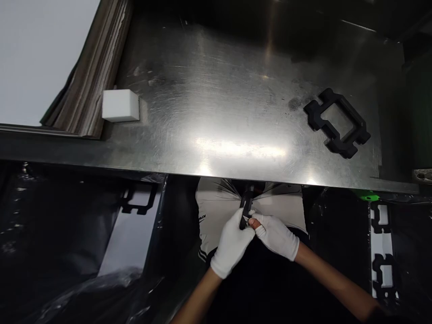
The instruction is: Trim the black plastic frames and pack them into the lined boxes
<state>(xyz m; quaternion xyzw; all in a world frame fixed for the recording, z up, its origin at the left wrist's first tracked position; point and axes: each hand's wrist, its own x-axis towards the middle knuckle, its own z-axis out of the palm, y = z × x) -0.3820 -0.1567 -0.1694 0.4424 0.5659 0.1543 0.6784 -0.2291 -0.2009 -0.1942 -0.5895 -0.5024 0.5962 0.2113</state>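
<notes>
Forearms angle in from the bottom edge, both bare below white gloves, and they meet low in the middle, well under the table's lip. Left hand (232,243) is curled tight, fingers wrapped round the lower end of a slim black tool (246,208). Right hand (278,236) comes in from the side, fingers drawn together and pinched onto that same tool, one bare fingertip poking out of the glove right against it. The tool stands nearly straight up the picture, long axis running away from the person, far end pointing at the table edge, with pale striped fabric (216,207) behind it. Beyond, the steel table (219,112) gleams. On it a black frame part (336,122) lies far right, a white block (120,105) far left, just beside a stack of brown sheets (91,67).
</notes>
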